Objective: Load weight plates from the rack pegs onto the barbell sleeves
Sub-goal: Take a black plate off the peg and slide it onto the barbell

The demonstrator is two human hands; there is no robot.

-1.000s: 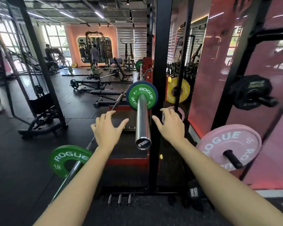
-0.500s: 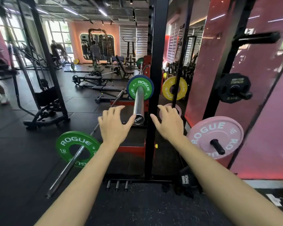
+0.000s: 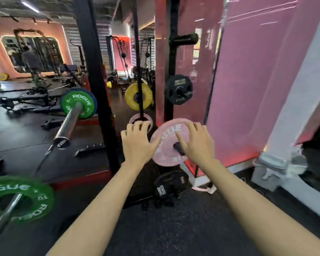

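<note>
Two bare arms reach forward toward a pink plate (image 3: pixel 169 143) hanging on a black rack peg (image 3: pixel 177 147). The right hand (image 3: pixel 196 145) lies over the plate's face, its fingers (image 3: pixel 190 127) spread and lightly bent, covering the right half and part of the peg. The left hand (image 3: pixel 138 145) sits at the plate's left edge, fingers spread and relaxed; whether it grips the rim cannot be told. Above the right fingers, a black plate (image 3: pixel 178 91) hangs on a higher peg. Well left of the left fingers, a steel barbell sleeve (image 3: pixel 68 122) carries a green plate (image 3: pixel 78 104).
</note>
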